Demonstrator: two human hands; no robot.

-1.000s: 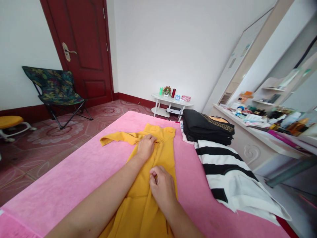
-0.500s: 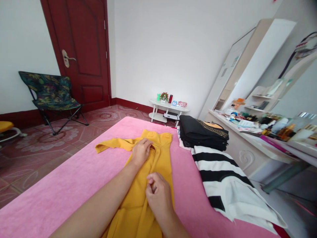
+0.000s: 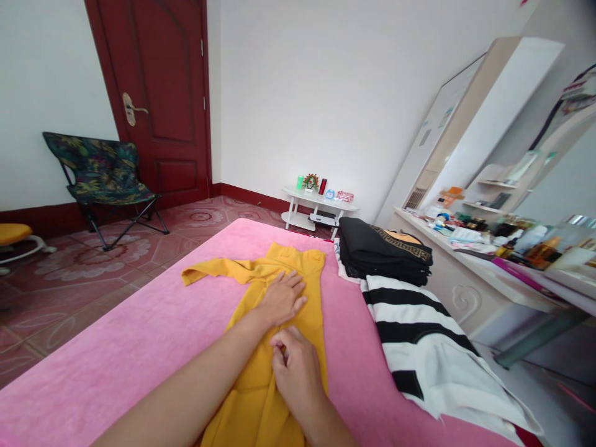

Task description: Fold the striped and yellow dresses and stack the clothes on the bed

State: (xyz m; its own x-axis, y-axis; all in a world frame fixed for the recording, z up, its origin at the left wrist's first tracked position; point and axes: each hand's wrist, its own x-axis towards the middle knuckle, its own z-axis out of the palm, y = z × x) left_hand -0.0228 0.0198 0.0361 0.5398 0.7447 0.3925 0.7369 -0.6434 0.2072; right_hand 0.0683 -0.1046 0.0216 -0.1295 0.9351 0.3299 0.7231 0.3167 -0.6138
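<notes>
Pink bed cover (image 3: pixel 139 335) carries a yellow garment (image 3: pixel 272 347), its lower end cut off by the frame edge. Left hand (image 3: pixel 282 298) lies flat, fingers spread, pressing the cloth. Right hand (image 3: pixel 293 366) is curled, pinching a fold — grip partly hidden. Striped shirt (image 3: pixel 428 347) lies beside, black folded clothes (image 3: pixel 382 248) beyond.

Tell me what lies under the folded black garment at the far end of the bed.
Under the folded black garment shows a strip of pale patterned cloth, resting on the pink bed cover. How far that cloth reaches beneath is covered.
</notes>
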